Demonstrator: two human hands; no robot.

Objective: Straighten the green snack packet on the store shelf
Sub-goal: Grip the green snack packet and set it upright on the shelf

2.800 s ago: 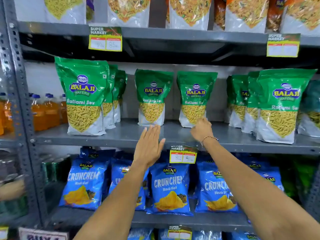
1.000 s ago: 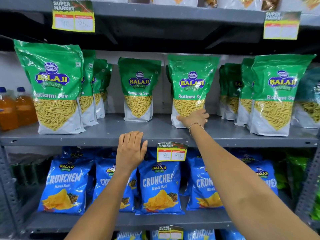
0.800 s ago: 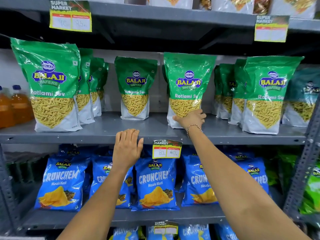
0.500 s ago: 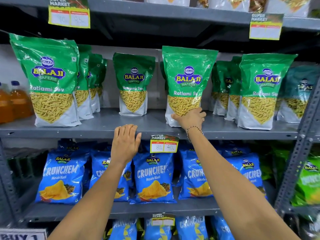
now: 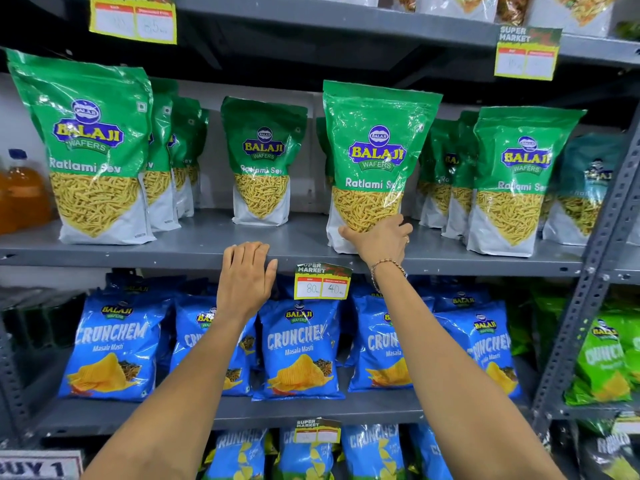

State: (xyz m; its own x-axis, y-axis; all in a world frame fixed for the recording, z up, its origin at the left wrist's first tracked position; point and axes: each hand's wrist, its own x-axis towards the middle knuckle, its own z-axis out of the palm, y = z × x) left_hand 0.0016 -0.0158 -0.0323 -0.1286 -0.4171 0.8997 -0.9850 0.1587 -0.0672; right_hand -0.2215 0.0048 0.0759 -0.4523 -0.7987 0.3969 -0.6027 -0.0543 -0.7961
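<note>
A green Balaji Ratlami Sev packet (image 5: 375,157) stands upright near the front edge of the grey middle shelf (image 5: 194,242). My right hand (image 5: 379,239) grips the packet's lower front, fingers wrapped around its bottom corner. My left hand (image 5: 246,277) rests palm-down on the shelf's front lip, left of the yellow price tag (image 5: 322,282), holding nothing. Another green packet (image 5: 263,161) stands further back to the left.
More green packets stand at the left (image 5: 85,150) and right (image 5: 516,181) of the same shelf. Orange bottles (image 5: 20,192) sit far left. Blue Crunchem bags (image 5: 299,348) fill the shelf below. A perforated grey upright (image 5: 595,282) runs down the right side.
My right hand reached the packet at the back and has drawn it forward toward the shelf's front edge. My left hand came down onto the shelf lip and stayed there.
</note>
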